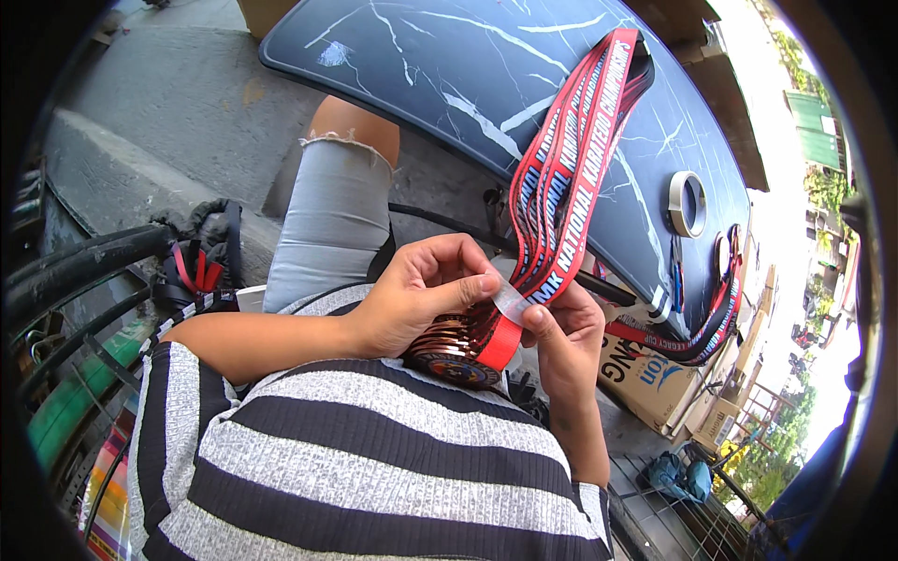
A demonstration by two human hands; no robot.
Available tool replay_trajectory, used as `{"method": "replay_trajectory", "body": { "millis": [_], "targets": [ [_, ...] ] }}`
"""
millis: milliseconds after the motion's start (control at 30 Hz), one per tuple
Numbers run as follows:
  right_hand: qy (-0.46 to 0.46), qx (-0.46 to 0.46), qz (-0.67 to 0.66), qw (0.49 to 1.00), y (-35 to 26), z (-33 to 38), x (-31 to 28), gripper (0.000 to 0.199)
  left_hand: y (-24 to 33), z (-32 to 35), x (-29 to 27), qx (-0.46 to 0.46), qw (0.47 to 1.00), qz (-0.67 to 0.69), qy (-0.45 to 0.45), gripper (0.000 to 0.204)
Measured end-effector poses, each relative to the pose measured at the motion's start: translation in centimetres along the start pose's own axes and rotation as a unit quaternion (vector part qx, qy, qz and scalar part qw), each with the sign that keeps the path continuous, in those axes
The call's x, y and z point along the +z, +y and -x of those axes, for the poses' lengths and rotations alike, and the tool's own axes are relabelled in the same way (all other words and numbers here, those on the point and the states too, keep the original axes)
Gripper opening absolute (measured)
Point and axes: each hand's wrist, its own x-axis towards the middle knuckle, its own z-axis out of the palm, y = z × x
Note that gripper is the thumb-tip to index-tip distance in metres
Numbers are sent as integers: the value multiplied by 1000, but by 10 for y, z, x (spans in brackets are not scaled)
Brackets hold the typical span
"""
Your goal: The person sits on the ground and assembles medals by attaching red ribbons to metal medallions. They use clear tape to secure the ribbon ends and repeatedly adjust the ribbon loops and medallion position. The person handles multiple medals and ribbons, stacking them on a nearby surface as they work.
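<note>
A stack of bronze-coloured medals [456, 360] rests against my striped shirt. Their red ribbons [582, 168], printed with white letters, run up in a bundle onto the dark table. Around the bundle, just above the medals, lies a short strip of clear tape [510, 301]. Thumb and curled fingers of my left hand [432, 288] pinch the tape's left end. From the other side my right hand [567, 341] grips the ribbon bundle, its thumb pressed near the tape's lower right end. The right fingers behind the ribbons are partly hidden.
On the dark marble-patterned table [449, 56] stands a roll of tape [687, 203]. More red and black ribbons [725, 304] hang over its right corner. Cardboard boxes [645, 393] are below on the right, and a black metal frame [89, 257] is at the left.
</note>
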Motion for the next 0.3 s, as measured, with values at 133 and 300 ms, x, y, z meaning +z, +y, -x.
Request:
{"method": "replay_trajectory", "body": {
  "millis": [133, 300],
  "targets": [
    [-9, -20, 10, 1000, 2, 1, 1, 25, 2, 1, 0, -41, 999, 7, 6, 13],
    [-10, -38, 45, 998, 0, 2, 1, 26, 5, -3, -4, -87, 996, 10, -11, 14]
  ]
}}
